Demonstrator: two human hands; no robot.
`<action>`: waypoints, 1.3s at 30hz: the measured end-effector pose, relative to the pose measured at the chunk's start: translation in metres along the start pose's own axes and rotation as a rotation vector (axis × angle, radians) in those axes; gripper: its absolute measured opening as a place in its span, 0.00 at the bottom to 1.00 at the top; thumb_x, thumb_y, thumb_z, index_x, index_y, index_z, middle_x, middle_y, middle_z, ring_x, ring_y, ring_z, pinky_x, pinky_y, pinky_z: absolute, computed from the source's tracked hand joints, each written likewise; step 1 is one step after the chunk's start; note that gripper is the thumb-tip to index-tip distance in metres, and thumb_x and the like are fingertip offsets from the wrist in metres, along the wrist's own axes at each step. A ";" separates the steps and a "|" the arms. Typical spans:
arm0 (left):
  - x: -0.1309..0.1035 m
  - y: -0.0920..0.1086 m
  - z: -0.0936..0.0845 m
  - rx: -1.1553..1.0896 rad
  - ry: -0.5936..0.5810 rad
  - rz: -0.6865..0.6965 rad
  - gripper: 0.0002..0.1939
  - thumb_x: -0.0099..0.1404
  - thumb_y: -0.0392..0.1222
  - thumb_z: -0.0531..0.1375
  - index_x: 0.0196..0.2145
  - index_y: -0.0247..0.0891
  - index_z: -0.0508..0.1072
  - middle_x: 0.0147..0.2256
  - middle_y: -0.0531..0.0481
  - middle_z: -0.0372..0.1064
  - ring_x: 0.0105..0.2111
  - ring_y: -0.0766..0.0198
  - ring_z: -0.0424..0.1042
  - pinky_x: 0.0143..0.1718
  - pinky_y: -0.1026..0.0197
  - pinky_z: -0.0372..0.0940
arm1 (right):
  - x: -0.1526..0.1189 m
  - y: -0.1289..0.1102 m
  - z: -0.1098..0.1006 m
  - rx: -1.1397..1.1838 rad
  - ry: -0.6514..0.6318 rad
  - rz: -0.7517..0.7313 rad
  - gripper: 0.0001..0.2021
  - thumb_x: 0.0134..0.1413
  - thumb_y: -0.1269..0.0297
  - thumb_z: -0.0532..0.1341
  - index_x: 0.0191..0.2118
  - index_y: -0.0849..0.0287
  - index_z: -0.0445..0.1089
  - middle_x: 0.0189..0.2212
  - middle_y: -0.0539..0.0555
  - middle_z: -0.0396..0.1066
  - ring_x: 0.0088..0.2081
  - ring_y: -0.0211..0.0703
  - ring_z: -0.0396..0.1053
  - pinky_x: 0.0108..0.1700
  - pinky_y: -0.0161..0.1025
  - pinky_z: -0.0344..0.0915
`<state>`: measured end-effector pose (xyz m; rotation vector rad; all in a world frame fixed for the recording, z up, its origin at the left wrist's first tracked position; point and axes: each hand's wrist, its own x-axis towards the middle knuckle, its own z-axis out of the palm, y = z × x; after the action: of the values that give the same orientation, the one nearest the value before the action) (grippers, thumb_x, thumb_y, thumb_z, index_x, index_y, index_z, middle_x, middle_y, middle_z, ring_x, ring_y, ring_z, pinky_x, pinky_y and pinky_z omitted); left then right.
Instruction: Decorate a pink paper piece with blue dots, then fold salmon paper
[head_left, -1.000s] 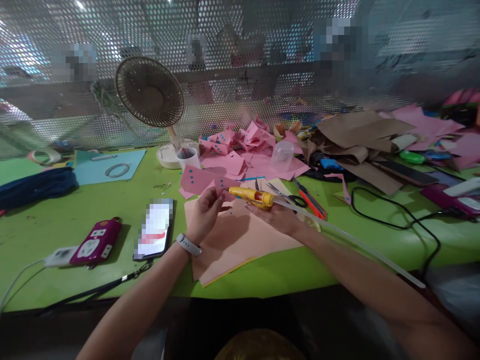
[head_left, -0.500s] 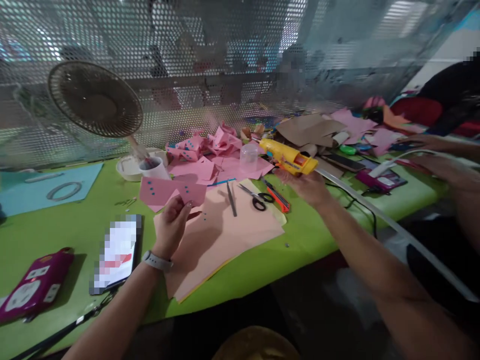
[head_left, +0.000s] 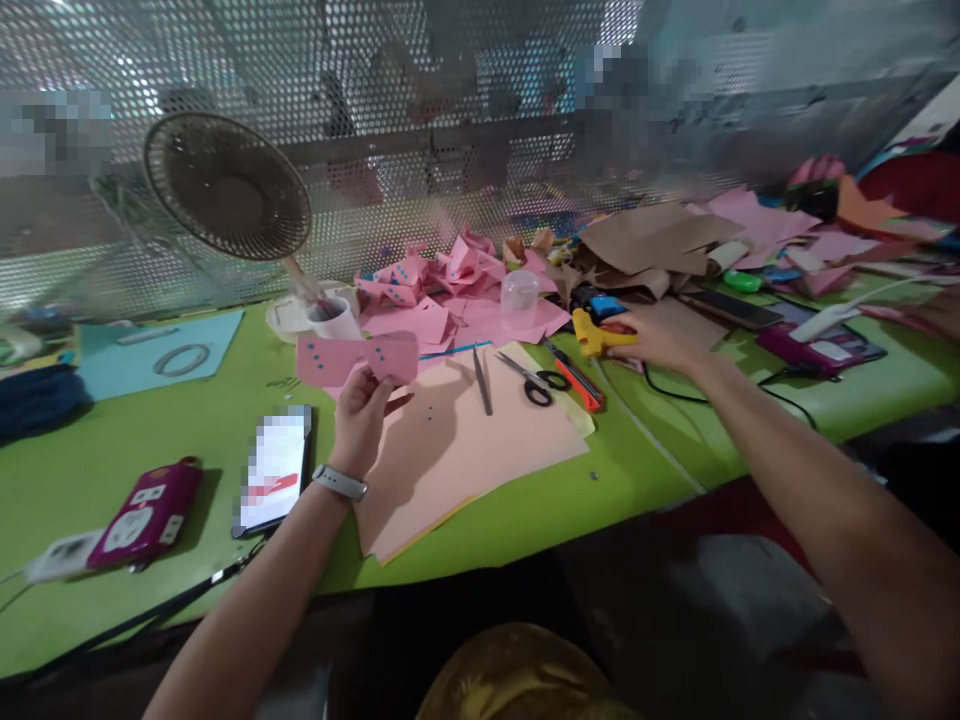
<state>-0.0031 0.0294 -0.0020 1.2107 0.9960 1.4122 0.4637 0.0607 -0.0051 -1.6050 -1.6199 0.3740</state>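
In the head view, your left grip (head_left: 360,405) is pinched on the lower part of a dotted pink paper piece (head_left: 337,360), holding it up near the far left corner of the peach sheet (head_left: 457,450). Your right grip (head_left: 649,335) has its fingers around the yellow glue gun (head_left: 592,338), just beyond the orange cutter (head_left: 581,378); the hand partly covers it, so you can't be sure whether it rests on the green tabletop (head_left: 517,520) or sits slightly above. A pale, thin rod (head_left: 652,435) runs from near the gun toward the front edge. Between your hands, the tweezers (head_left: 482,382) and black-handled scissors (head_left: 534,380) lie side by side. Behind them stands a clear cup (head_left: 519,300), with folded pink pieces (head_left: 469,262) heaped to its left. Your phone (head_left: 276,470) lies left of the peach sheet.
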 end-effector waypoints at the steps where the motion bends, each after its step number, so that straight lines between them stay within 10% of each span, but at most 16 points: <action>1: 0.000 0.000 0.000 -0.005 0.004 0.000 0.14 0.57 0.45 0.66 0.39 0.39 0.71 0.38 0.50 0.72 0.40 0.64 0.74 0.41 0.59 0.76 | 0.003 0.000 -0.005 -0.055 -0.089 0.004 0.14 0.37 0.75 0.72 0.35 0.60 0.79 0.29 0.53 0.76 0.30 0.43 0.73 0.43 0.46 0.69; 6: 0.001 -0.002 0.000 -0.012 0.000 0.009 0.11 0.58 0.43 0.65 0.38 0.40 0.70 0.36 0.51 0.72 0.38 0.64 0.74 0.40 0.58 0.76 | 0.005 -0.047 -0.010 -0.320 -0.027 -0.171 0.17 0.50 0.75 0.65 0.47 0.56 0.76 0.32 0.56 0.76 0.35 0.50 0.76 0.44 0.54 0.70; 8: 0.001 -0.003 0.000 -0.016 0.000 0.010 0.11 0.58 0.43 0.65 0.38 0.40 0.70 0.37 0.51 0.72 0.38 0.64 0.74 0.39 0.58 0.75 | -0.002 -0.083 0.014 -0.348 0.021 -0.283 0.15 0.59 0.69 0.60 0.51 0.57 0.74 0.37 0.59 0.77 0.39 0.52 0.76 0.44 0.53 0.70; 13: 0.000 -0.002 -0.002 -0.025 0.008 -0.002 0.13 0.57 0.45 0.65 0.38 0.40 0.69 0.36 0.52 0.71 0.38 0.64 0.74 0.39 0.58 0.75 | -0.026 -0.151 0.110 -0.440 -0.407 -0.562 0.20 0.53 0.79 0.61 0.49 0.52 0.76 0.42 0.56 0.78 0.41 0.51 0.76 0.46 0.46 0.70; 20: -0.002 0.001 -0.002 -0.073 -0.002 -0.042 0.12 0.56 0.44 0.66 0.34 0.39 0.68 0.34 0.53 0.70 0.36 0.66 0.72 0.39 0.59 0.74 | -0.023 -0.146 0.144 -0.346 -0.509 -0.652 0.15 0.54 0.76 0.58 0.44 0.55 0.76 0.34 0.54 0.77 0.37 0.45 0.74 0.46 0.42 0.67; 24: -0.002 0.001 -0.002 -0.105 -0.004 -0.060 0.11 0.56 0.44 0.66 0.33 0.38 0.68 0.33 0.53 0.69 0.35 0.67 0.71 0.40 0.58 0.74 | -0.022 -0.143 0.136 -0.218 -0.457 -0.539 0.06 0.53 0.69 0.60 0.37 0.55 0.73 0.31 0.53 0.77 0.32 0.43 0.75 0.39 0.40 0.70; 33: -0.001 -0.005 -0.004 -0.119 -0.010 -0.048 0.12 0.56 0.44 0.66 0.35 0.39 0.69 0.33 0.53 0.69 0.34 0.67 0.71 0.40 0.58 0.74 | -0.036 -0.169 0.135 1.016 -0.363 0.353 0.08 0.47 0.65 0.61 0.36 0.57 0.69 0.29 0.54 0.79 0.29 0.42 0.77 0.36 0.41 0.75; 39: -0.001 -0.002 -0.004 -0.118 0.009 -0.031 0.10 0.56 0.43 0.66 0.33 0.39 0.69 0.32 0.53 0.69 0.35 0.66 0.71 0.39 0.59 0.74 | -0.037 -0.184 0.145 0.925 -0.262 0.258 0.17 0.45 0.52 0.72 0.28 0.56 0.66 0.15 0.45 0.67 0.16 0.33 0.63 0.19 0.31 0.64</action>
<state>-0.0067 0.0293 -0.0051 1.0991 0.9206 1.4324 0.2286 0.0454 0.0209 -1.0473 -1.1180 1.2959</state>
